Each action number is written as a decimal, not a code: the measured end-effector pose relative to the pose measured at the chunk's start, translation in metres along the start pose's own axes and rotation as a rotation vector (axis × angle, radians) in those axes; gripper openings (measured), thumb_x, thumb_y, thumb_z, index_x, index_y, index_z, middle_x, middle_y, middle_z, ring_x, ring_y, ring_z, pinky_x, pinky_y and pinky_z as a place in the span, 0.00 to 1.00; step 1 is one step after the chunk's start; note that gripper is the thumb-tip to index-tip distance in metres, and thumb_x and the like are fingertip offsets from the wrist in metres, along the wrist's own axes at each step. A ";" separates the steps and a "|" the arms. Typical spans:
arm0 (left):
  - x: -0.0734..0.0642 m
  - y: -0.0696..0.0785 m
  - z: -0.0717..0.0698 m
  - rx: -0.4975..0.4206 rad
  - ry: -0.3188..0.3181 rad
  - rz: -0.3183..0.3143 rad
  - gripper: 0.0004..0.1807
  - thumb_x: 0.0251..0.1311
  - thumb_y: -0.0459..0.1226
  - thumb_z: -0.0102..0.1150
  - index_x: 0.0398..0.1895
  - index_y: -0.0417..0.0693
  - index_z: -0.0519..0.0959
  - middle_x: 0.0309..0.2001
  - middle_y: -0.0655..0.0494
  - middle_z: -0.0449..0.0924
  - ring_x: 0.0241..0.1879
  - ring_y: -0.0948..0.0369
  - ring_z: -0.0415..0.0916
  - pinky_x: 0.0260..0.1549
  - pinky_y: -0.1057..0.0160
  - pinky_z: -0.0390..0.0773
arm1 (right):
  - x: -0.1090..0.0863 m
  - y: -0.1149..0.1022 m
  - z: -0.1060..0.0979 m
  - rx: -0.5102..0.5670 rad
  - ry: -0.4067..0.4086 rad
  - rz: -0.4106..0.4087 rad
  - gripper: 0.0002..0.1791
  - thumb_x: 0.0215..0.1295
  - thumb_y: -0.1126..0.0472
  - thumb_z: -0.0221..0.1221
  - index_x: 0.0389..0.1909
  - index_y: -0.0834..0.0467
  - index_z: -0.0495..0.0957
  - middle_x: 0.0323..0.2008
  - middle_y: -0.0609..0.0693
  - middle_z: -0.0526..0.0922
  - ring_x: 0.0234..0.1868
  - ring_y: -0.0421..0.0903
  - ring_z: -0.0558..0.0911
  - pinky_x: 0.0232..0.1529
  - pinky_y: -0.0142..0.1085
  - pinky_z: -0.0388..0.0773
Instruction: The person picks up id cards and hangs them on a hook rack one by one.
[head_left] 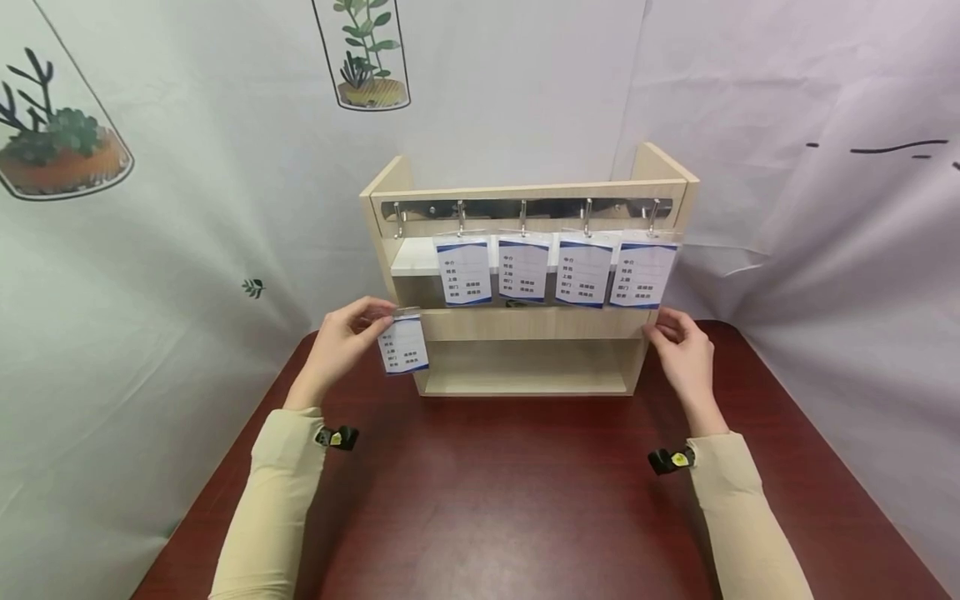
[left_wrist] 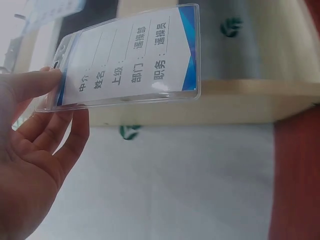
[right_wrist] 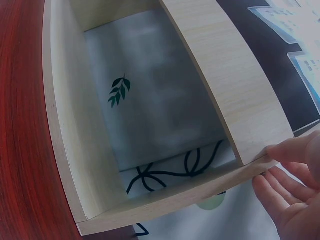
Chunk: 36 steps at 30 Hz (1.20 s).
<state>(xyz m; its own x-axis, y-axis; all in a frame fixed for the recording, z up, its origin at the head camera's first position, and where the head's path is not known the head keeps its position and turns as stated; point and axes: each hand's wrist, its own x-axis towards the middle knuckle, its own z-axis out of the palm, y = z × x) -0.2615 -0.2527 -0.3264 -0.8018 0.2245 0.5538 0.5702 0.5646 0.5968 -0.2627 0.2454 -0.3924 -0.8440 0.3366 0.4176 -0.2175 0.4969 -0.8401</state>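
Observation:
My left hand pinches the top edge of a clear-sleeved name badge between thumb and fingers. The white and blue badge hangs at the lower left front of a small wooden shelf. In the left wrist view, the printed face of the badge points toward the camera. On the other side, my right hand grips the shelf's right side panel, thumb on the front edge and fingers on the outside, plainly seen on the panel in the right wrist view.
Several similar badges hang from hooks on a metal rail along the shelf's top. The leftmost hook bears no badge. Beneath stands a dark red table; white printed cloth surrounds it.

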 end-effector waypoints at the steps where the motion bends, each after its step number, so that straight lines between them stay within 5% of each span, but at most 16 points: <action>1: 0.003 0.003 0.000 -0.002 0.006 0.007 0.11 0.69 0.37 0.62 0.51 0.46 0.84 0.44 0.51 0.87 0.39 0.63 0.81 0.40 0.69 0.76 | 0.000 0.000 0.000 0.000 -0.001 -0.002 0.24 0.69 0.54 0.63 0.62 0.62 0.78 0.54 0.58 0.85 0.47 0.32 0.81 0.43 0.19 0.73; 10: 0.026 0.027 -0.003 -0.030 0.077 0.074 0.11 0.67 0.32 0.62 0.50 0.41 0.84 0.44 0.46 0.87 0.39 0.67 0.79 0.41 0.71 0.75 | 0.000 -0.001 0.000 0.005 0.002 -0.008 0.24 0.68 0.55 0.64 0.61 0.62 0.78 0.53 0.58 0.85 0.43 0.25 0.78 0.42 0.19 0.72; 17: 0.031 0.077 -0.010 -0.074 0.142 0.150 0.09 0.64 0.24 0.61 0.47 0.29 0.82 0.41 0.37 0.85 0.37 0.70 0.79 0.41 0.71 0.75 | 0.000 -0.001 0.000 0.012 0.001 -0.001 0.24 0.68 0.56 0.64 0.61 0.62 0.78 0.53 0.58 0.85 0.43 0.24 0.78 0.43 0.19 0.72; 26: 0.040 0.088 -0.013 -0.076 0.248 0.196 0.09 0.65 0.25 0.60 0.46 0.31 0.83 0.42 0.37 0.85 0.38 0.71 0.77 0.43 0.71 0.74 | 0.000 -0.001 0.000 0.018 0.005 -0.007 0.23 0.68 0.57 0.65 0.60 0.63 0.78 0.53 0.58 0.85 0.42 0.23 0.77 0.42 0.18 0.72; 36: 0.048 0.102 -0.020 -0.089 0.294 0.222 0.08 0.64 0.22 0.58 0.45 0.26 0.81 0.41 0.34 0.84 0.38 0.71 0.77 0.44 0.70 0.75 | 0.001 -0.001 0.000 0.014 0.000 -0.004 0.23 0.67 0.56 0.65 0.60 0.62 0.79 0.53 0.57 0.85 0.44 0.25 0.79 0.44 0.19 0.73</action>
<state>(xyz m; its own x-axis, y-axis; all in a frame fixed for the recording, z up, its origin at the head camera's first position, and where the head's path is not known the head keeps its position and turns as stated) -0.2386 -0.2001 -0.2276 -0.5785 0.0888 0.8108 0.7483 0.4533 0.4843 -0.2629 0.2456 -0.3911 -0.8434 0.3344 0.4205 -0.2275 0.4867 -0.8434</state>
